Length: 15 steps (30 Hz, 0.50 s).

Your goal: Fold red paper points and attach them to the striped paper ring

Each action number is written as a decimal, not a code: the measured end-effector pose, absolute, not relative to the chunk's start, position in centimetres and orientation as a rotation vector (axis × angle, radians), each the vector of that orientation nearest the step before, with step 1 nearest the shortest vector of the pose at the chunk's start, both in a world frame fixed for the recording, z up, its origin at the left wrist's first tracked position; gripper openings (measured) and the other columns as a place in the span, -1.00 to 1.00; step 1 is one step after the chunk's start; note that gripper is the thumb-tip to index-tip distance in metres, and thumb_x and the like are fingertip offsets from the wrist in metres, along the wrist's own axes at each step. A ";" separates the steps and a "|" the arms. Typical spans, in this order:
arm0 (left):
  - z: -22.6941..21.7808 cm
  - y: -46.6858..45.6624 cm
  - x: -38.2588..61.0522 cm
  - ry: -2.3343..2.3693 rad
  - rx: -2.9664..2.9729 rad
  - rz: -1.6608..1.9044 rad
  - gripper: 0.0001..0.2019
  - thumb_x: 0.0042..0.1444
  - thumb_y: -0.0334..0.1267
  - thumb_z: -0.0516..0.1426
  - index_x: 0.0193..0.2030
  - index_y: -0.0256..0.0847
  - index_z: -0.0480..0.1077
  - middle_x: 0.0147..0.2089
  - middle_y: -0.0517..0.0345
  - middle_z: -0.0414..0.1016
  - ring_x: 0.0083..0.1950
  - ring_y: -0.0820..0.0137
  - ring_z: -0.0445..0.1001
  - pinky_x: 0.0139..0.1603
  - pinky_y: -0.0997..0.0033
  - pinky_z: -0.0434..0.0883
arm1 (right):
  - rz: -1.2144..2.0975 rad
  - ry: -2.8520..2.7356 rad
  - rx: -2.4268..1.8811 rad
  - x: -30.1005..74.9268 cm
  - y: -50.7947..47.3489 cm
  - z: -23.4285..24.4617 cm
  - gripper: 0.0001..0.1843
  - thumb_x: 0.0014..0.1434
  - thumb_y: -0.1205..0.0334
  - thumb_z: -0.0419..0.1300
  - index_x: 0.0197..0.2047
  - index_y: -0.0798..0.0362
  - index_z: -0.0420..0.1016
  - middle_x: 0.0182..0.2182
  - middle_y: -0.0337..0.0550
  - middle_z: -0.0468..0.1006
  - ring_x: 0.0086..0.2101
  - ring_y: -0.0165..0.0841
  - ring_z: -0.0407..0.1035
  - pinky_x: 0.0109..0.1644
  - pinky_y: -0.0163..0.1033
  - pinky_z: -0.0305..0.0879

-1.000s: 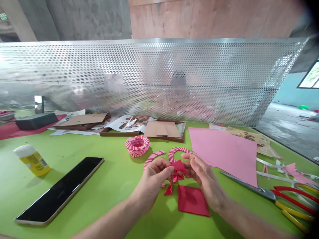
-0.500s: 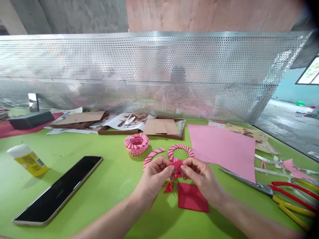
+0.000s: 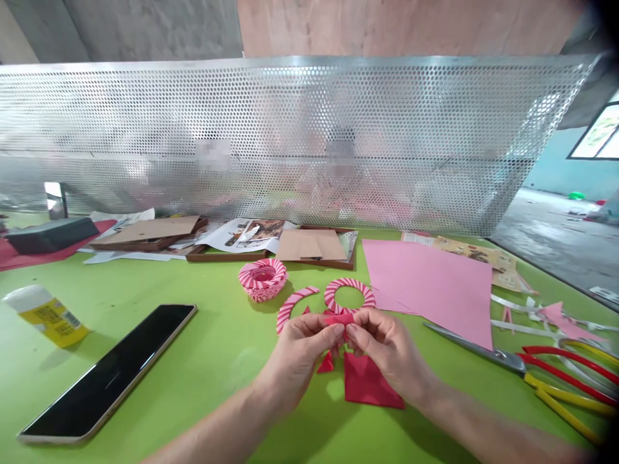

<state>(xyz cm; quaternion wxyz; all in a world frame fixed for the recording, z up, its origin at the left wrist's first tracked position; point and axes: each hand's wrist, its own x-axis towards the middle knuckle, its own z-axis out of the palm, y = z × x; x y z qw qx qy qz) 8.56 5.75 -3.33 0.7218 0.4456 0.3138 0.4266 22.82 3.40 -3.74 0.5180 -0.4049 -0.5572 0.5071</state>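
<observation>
My left hand (image 3: 300, 354) and my right hand (image 3: 389, 351) pinch a small folded piece of red paper (image 3: 338, 319) between their fingertips, above the green table (image 3: 217, 386). Just below my hands lie a small red paper triangle (image 3: 325, 364) and a red paper sheet (image 3: 367, 383), partly hidden by my right hand. Behind my hands are a pink-and-white striped paper ring (image 3: 349, 285) and a striped paper arc (image 3: 293, 308). A round striped paper basket (image 3: 262, 279) stands to their left.
A large pink paper sheet (image 3: 425, 287) and scissors with red and yellow handles (image 3: 525, 370) lie to the right. A black-screened phone (image 3: 109, 372) and a glue stick (image 3: 47, 319) lie to the left. Cardboard, papers and a perforated metal screen (image 3: 290, 142) stand behind.
My fingertips have drawn closer around the red paper, which now shows as a smaller, narrower piece. The view has drifted slightly, shifting the table contents left and up.
</observation>
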 end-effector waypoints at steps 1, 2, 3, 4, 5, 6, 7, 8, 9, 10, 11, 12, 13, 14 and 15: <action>-3.4 5.7 8.6 0.690 0.969 0.941 -0.89 -0.08 -0.34 0.20 -0.53 -0.34 0.43 -0.57 0.18 0.42 -0.54 0.57 0.27 -0.49 0.57 0.20 | 1.214 -1.342 -0.968 22.7 3.3 -3.8 -0.81 0.08 0.15 0.12 -0.44 0.11 0.35 -0.59 -0.31 0.29 -0.55 -0.48 0.15 -0.47 -0.37 0.14; -3.4 5.7 8.7 0.690 0.959 0.938 -0.89 -0.09 -0.34 0.20 -0.53 -0.34 0.42 -0.56 0.18 0.42 -0.53 0.56 0.29 -0.48 0.55 0.21 | 1.208 -1.347 -0.964 22.6 3.2 -3.8 -0.81 0.09 0.16 0.11 -0.43 0.11 0.35 -0.58 -0.30 0.29 -0.54 -0.48 0.16 -0.46 -0.37 0.15; -3.4 5.7 8.7 0.694 0.955 0.935 -0.89 -0.09 -0.33 0.20 -0.52 -0.34 0.42 -0.55 0.17 0.42 -0.51 0.54 0.29 -0.46 0.54 0.21 | 1.203 -1.349 -0.962 22.5 3.1 -3.9 -0.81 0.09 0.15 0.11 -0.43 0.10 0.34 -0.56 -0.30 0.31 -0.53 -0.47 0.17 -0.44 -0.37 0.16; -3.3 5.7 8.8 0.700 0.960 0.932 -0.89 -0.08 -0.33 0.20 -0.51 -0.35 0.41 -0.55 0.17 0.41 -0.51 0.54 0.30 -0.46 0.54 0.22 | 1.199 -1.348 -0.957 22.4 3.0 -4.0 -0.81 0.09 0.15 0.11 -0.43 0.10 0.34 -0.56 -0.29 0.31 -0.52 -0.47 0.18 -0.44 -0.37 0.16; -3.3 5.7 8.8 0.709 0.975 0.933 -0.88 -0.08 -0.32 0.19 -0.52 -0.35 0.41 -0.56 0.18 0.40 -0.51 0.55 0.29 -0.46 0.54 0.21 | 1.198 -1.344 -0.951 22.3 3.0 -4.0 -0.81 0.09 0.14 0.11 -0.44 0.10 0.33 -0.56 -0.29 0.32 -0.52 -0.47 0.19 -0.44 -0.37 0.17; -3.1 5.6 8.8 0.724 1.000 0.938 -0.86 -0.07 -0.31 0.19 -0.52 -0.35 0.40 -0.57 0.19 0.38 -0.53 0.56 0.27 -0.48 0.55 0.20 | 1.206 -1.343 -0.947 22.3 3.0 -4.0 -0.80 0.09 0.14 0.10 -0.43 0.10 0.33 -0.55 -0.29 0.33 -0.52 -0.46 0.20 -0.43 -0.37 0.17; -3.0 5.6 8.8 0.746 1.031 0.944 -0.85 -0.07 -0.29 0.18 -0.53 -0.35 0.38 -0.59 0.21 0.36 -0.55 0.57 0.25 -0.51 0.56 0.19 | 1.216 -1.343 -0.949 22.3 3.0 -3.9 -0.80 0.10 0.13 0.09 -0.43 0.10 0.33 -0.54 -0.28 0.33 -0.51 -0.45 0.21 -0.42 -0.36 0.18; -2.9 5.6 8.8 0.774 1.067 0.951 -0.84 -0.07 -0.28 0.18 -0.55 -0.35 0.37 -0.62 0.23 0.34 -0.58 0.58 0.22 -0.54 0.57 0.17 | 1.219 -1.347 -0.956 22.3 3.0 -3.8 -0.79 0.10 0.13 0.08 -0.44 0.10 0.32 -0.54 -0.28 0.33 -0.50 -0.45 0.21 -0.42 -0.36 0.17; -2.8 5.6 8.7 0.805 1.105 0.955 -0.83 -0.07 -0.28 0.18 -0.55 -0.34 0.35 -0.64 0.26 0.31 -0.60 0.59 0.20 -0.57 0.58 0.15 | 1.215 -1.357 -0.972 22.4 3.0 -3.6 -0.79 0.11 0.13 0.08 -0.44 0.10 0.32 -0.55 -0.28 0.31 -0.50 -0.45 0.21 -0.42 -0.36 0.16; -2.7 5.6 8.7 0.836 1.136 0.953 -0.83 -0.07 -0.27 0.18 -0.55 -0.33 0.34 -0.66 0.28 0.28 -0.62 0.59 0.18 -0.59 0.58 0.13 | 1.208 -1.377 -0.988 22.5 3.0 -3.3 -0.79 0.11 0.14 0.08 -0.44 0.09 0.31 -0.55 -0.29 0.29 -0.50 -0.45 0.20 -0.43 -0.37 0.15; -2.7 5.6 8.6 0.860 1.161 0.946 -0.83 -0.07 -0.27 0.17 -0.54 -0.33 0.34 -0.66 0.29 0.27 -0.63 0.59 0.17 -0.60 0.58 0.12 | 1.196 -1.408 -1.005 22.6 3.0 -3.1 -0.80 0.11 0.15 0.08 -0.44 0.09 0.31 -0.55 -0.29 0.28 -0.51 -0.46 0.18 -0.44 -0.37 0.13; -2.6 5.6 8.6 0.875 1.181 0.932 -0.84 -0.07 -0.26 0.17 -0.52 -0.32 0.34 -0.65 0.29 0.28 -0.63 0.59 0.17 -0.62 0.57 0.11 | 1.181 -1.448 -1.018 22.7 3.0 -3.0 -0.81 0.11 0.16 0.09 -0.45 0.09 0.30 -0.56 -0.30 0.26 -0.51 -0.46 0.15 -0.45 -0.37 0.11; -2.6 5.5 8.6 0.879 1.202 0.919 -0.84 -0.07 -0.25 0.17 -0.50 -0.32 0.34 -0.64 0.27 0.29 -0.63 0.58 0.18 -0.62 0.57 0.11 | 1.166 -1.488 -1.024 22.8 3.0 -2.9 -0.80 0.10 0.16 0.09 -0.46 0.09 0.30 -0.57 -0.31 0.24 -0.52 -0.47 0.12 -0.46 -0.37 0.08; -2.7 5.5 8.5 0.876 1.222 0.911 -0.84 -0.07 -0.25 0.16 -0.49 -0.32 0.34 -0.62 0.26 0.30 -0.62 0.57 0.19 -0.62 0.57 0.12 | 1.155 -1.522 -1.025 22.9 3.0 -2.9 -0.79 0.10 0.16 0.09 -0.49 0.10 0.28 -0.59 -0.31 0.21 -0.54 -0.47 0.09 -0.48 -0.37 0.06; -2.7 5.5 8.5 0.874 1.242 0.909 -0.83 -0.08 -0.23 0.16 -0.49 -0.32 0.34 -0.61 0.24 0.31 -0.62 0.57 0.20 -0.62 0.56 0.12 | 1.145 -1.541 -1.023 22.9 3.0 -3.0 -0.76 0.10 0.15 0.10 -0.52 0.10 0.26 -0.61 -0.32 0.18 -0.55 -0.48 0.06 -0.50 -0.37 0.03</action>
